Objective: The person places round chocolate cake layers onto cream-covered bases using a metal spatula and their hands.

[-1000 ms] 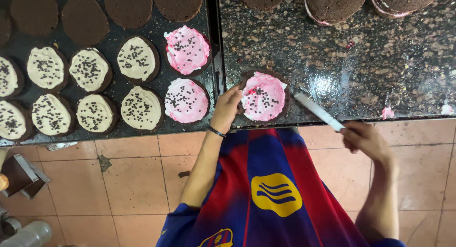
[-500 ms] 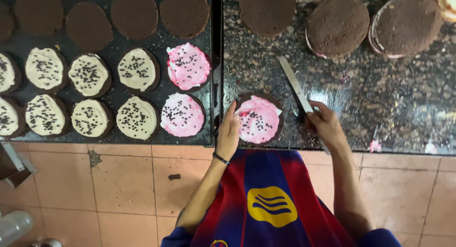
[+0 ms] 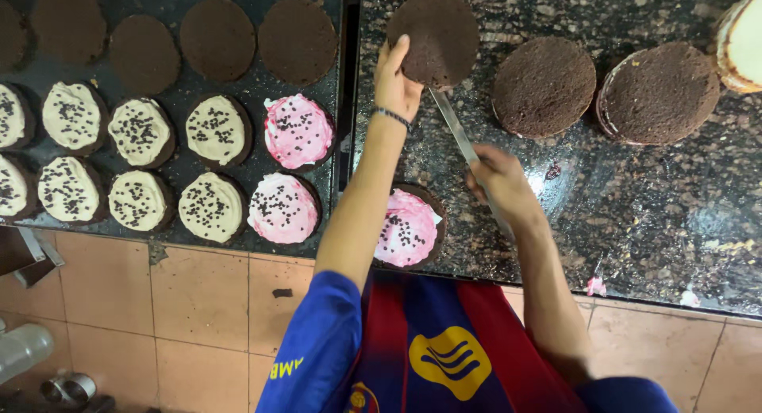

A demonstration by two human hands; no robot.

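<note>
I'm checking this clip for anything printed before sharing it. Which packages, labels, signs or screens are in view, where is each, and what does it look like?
No packages, signs or screens are in view.
Yellow crest-shaped emblem with dark wavy lines: on the front of the person's blue and dark red striped shirt, bottom centre.
Small yellow lettering: on the blue left sleeve, bottom edge.

Tray (image 3: 238, 84) on the left holds rows of iced cakes, bare rounds behind them. On the table (image 3: 651, 199) to its right: one iced cake (image 3: 406, 229) at the near edge, three sponge rounds (image 3: 544, 86) behind.
</note>
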